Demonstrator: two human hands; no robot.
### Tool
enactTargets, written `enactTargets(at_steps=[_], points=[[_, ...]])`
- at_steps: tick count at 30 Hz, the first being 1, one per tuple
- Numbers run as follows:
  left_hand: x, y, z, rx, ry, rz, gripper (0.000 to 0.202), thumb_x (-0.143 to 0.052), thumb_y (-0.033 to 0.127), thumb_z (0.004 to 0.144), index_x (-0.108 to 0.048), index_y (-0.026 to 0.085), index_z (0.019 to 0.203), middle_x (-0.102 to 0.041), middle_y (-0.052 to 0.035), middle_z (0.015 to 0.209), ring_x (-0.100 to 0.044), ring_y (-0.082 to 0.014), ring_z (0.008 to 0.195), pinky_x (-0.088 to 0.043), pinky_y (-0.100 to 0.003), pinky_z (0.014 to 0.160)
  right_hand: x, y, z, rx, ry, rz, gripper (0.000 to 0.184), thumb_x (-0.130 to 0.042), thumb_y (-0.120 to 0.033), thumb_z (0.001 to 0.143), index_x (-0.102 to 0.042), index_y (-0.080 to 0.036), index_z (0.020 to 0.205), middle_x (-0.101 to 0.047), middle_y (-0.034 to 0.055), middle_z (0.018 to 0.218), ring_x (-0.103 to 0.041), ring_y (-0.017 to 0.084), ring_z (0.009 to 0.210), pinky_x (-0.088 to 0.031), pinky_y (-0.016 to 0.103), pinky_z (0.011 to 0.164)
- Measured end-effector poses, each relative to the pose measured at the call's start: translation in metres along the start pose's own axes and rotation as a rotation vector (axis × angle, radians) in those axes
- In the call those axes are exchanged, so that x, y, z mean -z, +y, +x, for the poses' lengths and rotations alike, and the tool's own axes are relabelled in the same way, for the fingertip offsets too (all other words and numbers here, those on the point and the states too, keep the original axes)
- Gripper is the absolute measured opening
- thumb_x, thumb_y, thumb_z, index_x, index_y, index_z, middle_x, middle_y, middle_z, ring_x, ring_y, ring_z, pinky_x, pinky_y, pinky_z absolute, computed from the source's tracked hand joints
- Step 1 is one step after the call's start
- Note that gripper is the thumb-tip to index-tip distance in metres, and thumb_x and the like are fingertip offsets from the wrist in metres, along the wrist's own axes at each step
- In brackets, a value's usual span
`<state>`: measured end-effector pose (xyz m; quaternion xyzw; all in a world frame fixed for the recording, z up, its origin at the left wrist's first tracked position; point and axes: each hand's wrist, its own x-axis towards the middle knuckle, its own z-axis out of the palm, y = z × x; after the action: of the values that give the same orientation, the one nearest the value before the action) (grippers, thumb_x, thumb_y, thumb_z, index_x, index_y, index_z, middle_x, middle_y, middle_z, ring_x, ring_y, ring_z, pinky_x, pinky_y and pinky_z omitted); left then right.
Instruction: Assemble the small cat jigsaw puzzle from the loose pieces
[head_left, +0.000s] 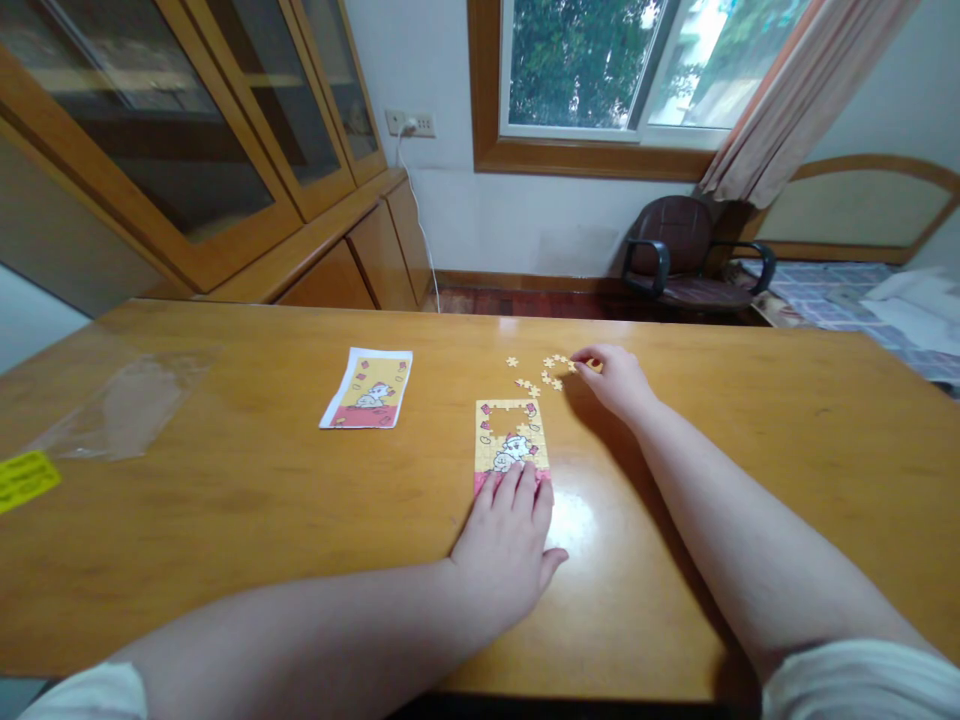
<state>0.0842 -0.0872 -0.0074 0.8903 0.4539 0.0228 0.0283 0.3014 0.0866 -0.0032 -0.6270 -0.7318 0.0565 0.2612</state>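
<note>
A small jigsaw puzzle [510, 435], yellow with a cartoon animal and a pink bottom band, lies on the wooden table [262, 500]; a gap shows along its top edge. My left hand [510, 535] rests flat on the puzzle's near edge, fingers spread. Beyond the puzzle lie several loose yellow pieces [541, 375]. My right hand [615, 378] reaches to the right end of that cluster, fingertips pinched on a loose piece [592, 364]. A printed reference picture [367, 388] of the same image lies to the left.
A clear plastic bag [127, 400] and a yellow label [22, 480] lie at the table's left. Wooden cabinets with glass doors [225, 150] stand at left, a dark armchair [686, 255] under the window, a bed [885, 300] at right.
</note>
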Motion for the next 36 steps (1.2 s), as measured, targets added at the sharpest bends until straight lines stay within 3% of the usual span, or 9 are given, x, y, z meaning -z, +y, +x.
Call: enactTargets(at_steps=[4, 12, 15, 19, 23, 28, 32, 36], points=[[0.001, 0.0, 0.0, -0.002, -0.003, 0.004, 0.068, -0.04, 0.056, 0.086, -0.04, 0.011, 0.136, -0.041, -0.0171, 0.142, -0.034, -0.0322, 0.131, -0.029, -0.049, 0.105, -0.001, 0.012, 0.002, 0.042, -0.074, -0.049, 0.017, -0.055, -0.021, 0.08, -0.07, -0.022, 0.088, -0.07, 0.0043, 0.088, -0.06, 0.02, 0.082, -0.042, 0.032, 0.076], [0.0, 0.0, -0.001, -0.003, 0.003, 0.011, 0.068, -0.039, 0.056, 0.087, -0.039, 0.011, 0.137, -0.043, -0.017, 0.141, -0.034, -0.0317, 0.131, -0.029, -0.049, 0.105, -0.006, 0.015, 0.0, 0.133, -0.136, -0.07, 0.021, -0.052, -0.015, 0.08, -0.07, -0.02, 0.089, -0.07, 0.006, 0.094, -0.06, 0.02, 0.087, -0.043, 0.032, 0.081], [-0.002, 0.0, 0.0, -0.003, 0.007, 0.012, 0.068, -0.038, 0.057, 0.087, -0.039, 0.011, 0.137, -0.043, -0.0171, 0.141, -0.034, -0.0314, 0.131, -0.028, -0.049, 0.106, -0.009, 0.01, 0.0, 0.23, -0.187, -0.057, 0.027, -0.048, -0.015, 0.084, -0.069, -0.022, 0.099, -0.068, 0.0057, 0.106, -0.058, 0.02, 0.097, -0.04, 0.035, 0.086], [-0.002, 0.0, 0.0, 0.0, 0.013, 0.013, 0.068, -0.038, 0.057, 0.086, -0.039, 0.011, 0.137, -0.042, -0.0171, 0.141, -0.033, -0.0318, 0.131, -0.028, -0.05, 0.106, -0.011, -0.003, -0.004, 0.341, -0.293, -0.084, 0.031, -0.041, -0.026, 0.092, -0.064, -0.028, 0.114, -0.061, 0.0034, 0.124, -0.051, 0.023, 0.111, -0.035, 0.041, 0.091], [-0.001, -0.001, 0.0, 0.002, 0.011, 0.008, 0.068, -0.039, 0.057, 0.086, -0.04, 0.011, 0.137, -0.043, -0.0169, 0.141, -0.034, -0.0317, 0.131, -0.028, -0.05, 0.106, -0.009, -0.01, -0.007, 0.333, -0.292, -0.132, 0.031, -0.041, -0.03, 0.093, -0.066, -0.027, 0.111, -0.063, 0.0041, 0.12, -0.05, 0.025, 0.106, -0.032, 0.042, 0.089], [0.0, 0.0, 0.0, 0.001, -0.003, 0.004, 0.068, -0.039, 0.056, 0.087, -0.039, 0.01, 0.137, -0.042, -0.0171, 0.141, -0.033, -0.0318, 0.132, -0.028, -0.05, 0.106, -0.01, -0.004, -0.005, 0.242, -0.177, -0.183, 0.033, -0.039, -0.024, 0.092, -0.065, -0.026, 0.112, -0.065, 0.0059, 0.116, -0.05, 0.024, 0.097, -0.032, 0.039, 0.08], [0.001, 0.001, 0.0, 0.008, -0.001, 0.007, 0.067, -0.04, 0.056, 0.087, -0.04, 0.011, 0.137, -0.041, -0.0169, 0.142, -0.033, -0.0317, 0.132, -0.028, -0.05, 0.106, -0.014, -0.002, -0.003, 0.286, -0.21, -0.18, 0.032, -0.041, -0.025, 0.092, -0.066, -0.031, 0.112, -0.064, 0.0041, 0.117, -0.049, 0.024, 0.096, -0.031, 0.038, 0.078], [0.002, 0.001, 0.0, 0.005, -0.003, 0.011, 0.067, -0.039, 0.055, 0.087, -0.04, 0.01, 0.136, -0.042, -0.0175, 0.141, -0.034, -0.0323, 0.131, -0.028, -0.05, 0.106, -0.016, -0.002, -0.002, 0.258, -0.211, -0.194, 0.025, -0.048, -0.03, 0.09, -0.07, -0.028, 0.101, -0.067, 0.0059, 0.108, -0.05, 0.024, 0.093, -0.032, 0.037, 0.078]])
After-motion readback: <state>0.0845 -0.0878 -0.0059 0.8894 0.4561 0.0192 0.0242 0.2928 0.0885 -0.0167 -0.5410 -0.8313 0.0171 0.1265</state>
